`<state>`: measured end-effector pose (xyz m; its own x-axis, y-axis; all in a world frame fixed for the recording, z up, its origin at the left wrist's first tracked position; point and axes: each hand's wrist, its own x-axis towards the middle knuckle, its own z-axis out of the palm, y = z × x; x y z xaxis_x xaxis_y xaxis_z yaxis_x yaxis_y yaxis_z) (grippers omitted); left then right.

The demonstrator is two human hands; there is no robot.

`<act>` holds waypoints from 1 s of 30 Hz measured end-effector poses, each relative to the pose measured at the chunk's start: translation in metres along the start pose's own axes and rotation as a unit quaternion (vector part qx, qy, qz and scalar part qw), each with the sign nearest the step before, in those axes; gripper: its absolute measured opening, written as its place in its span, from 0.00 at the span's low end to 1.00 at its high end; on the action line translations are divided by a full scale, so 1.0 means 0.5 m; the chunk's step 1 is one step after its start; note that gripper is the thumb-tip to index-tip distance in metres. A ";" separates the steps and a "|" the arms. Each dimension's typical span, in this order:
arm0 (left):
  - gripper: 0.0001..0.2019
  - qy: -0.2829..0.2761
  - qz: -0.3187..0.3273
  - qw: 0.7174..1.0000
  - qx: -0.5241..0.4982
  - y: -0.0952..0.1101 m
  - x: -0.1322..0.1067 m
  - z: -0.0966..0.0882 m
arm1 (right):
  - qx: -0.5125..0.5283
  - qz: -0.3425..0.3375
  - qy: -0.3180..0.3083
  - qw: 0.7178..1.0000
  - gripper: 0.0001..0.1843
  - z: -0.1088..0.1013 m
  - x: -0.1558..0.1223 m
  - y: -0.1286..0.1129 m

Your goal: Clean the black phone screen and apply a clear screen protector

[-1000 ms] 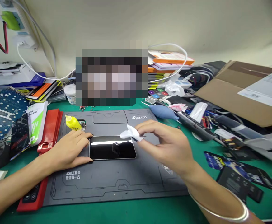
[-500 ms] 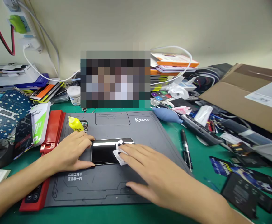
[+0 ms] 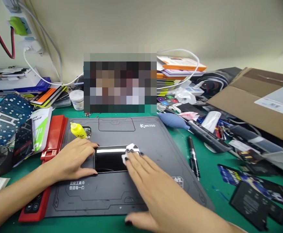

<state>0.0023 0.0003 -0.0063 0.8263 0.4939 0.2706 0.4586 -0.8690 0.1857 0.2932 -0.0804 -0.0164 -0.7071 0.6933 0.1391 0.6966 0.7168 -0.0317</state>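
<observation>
A black phone [image 3: 108, 158] lies screen up on a grey work mat [image 3: 122, 191]. My left hand [image 3: 70, 160] clasps the phone's left end, thumb at the far edge and fingers at the near edge. My right hand [image 3: 151, 184] lies flat over the phone's right part, fingers stretched out and pressing a small white wipe [image 3: 130, 151] onto the glass. Most of the wipe is hidden under my fingertips.
A yellow glue bottle [image 3: 77, 130] lies at the mat's far left, beside a red case [image 3: 54, 137]. A black pen [image 3: 193, 157] lies right of the mat. Circuit boards, boxes and cables crowd the left, a cardboard box [image 3: 255, 100] and loose parts the right.
My right hand came down from the air with the wipe, pressed it onto the screen, then slid it toward the phone's far right edge. The left hand has stayed put.
</observation>
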 end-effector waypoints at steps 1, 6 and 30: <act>0.16 0.002 0.006 1.000 0.002 0.000 -0.001 0.001 | 0.002 -0.037 -0.005 0.999 0.58 -0.002 0.003 -0.010; 0.17 -0.005 0.007 1.000 0.011 0.000 -0.003 0.003 | 0.016 -0.100 -0.029 0.994 0.56 -0.001 0.028 -0.022; 0.19 0.006 -0.043 0.999 0.001 0.011 -0.009 0.006 | -0.012 -0.094 -0.002 0.996 0.48 -0.004 0.030 0.009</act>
<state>0.0021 -0.0066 -0.0093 0.7803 0.5666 0.2649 0.5277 -0.8237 0.2075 0.2860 -0.0670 -0.0123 -0.8252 0.5481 0.1368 0.5553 0.8315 0.0183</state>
